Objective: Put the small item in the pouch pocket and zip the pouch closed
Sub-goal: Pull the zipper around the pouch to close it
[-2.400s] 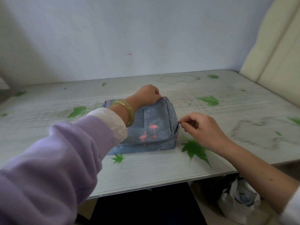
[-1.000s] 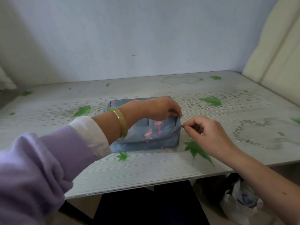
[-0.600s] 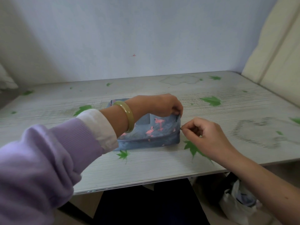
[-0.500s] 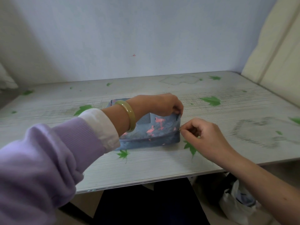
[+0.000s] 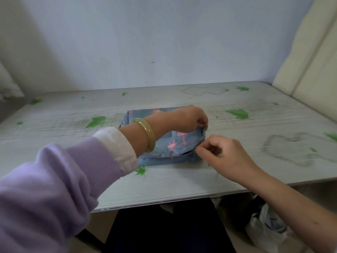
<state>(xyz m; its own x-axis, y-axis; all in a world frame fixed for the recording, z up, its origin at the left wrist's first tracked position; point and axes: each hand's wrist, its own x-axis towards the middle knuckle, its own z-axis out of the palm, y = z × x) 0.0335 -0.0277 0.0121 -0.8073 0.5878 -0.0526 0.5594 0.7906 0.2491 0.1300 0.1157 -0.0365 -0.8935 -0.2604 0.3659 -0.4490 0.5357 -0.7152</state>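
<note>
Head view: the pouch (image 5: 175,143) lies flat on the tabletop (image 5: 237,172), mid-front, blue fabric with pink flamingo print. Our left hand (image 5: 187,118) reaches across it, fingers closed on the pouch's upper right corner, pinning the cloth. Our right hand (image 5: 224,154) sits just beside the pouch's right end, thumb and forefinger pinched together at the zip line; the pull itself is too small to make out, so we judge they grip it but can't confirm. Small item not visible; we guess it's inside already, can't tell. Zip along the front edge looks mostly shut, with the last bit at the right corner likely left.

Handling: pouch is soft, light, floppy, and will bunch and slide if we tug the zip alone. Hold the fabric taut near the zip end with the left, pinch the pull tab with the right, and pull along the track rather than upward. Corner bend may snag.

A bracelet (image 5: 145,134) on the left wrist rests over the pouch.
</note>
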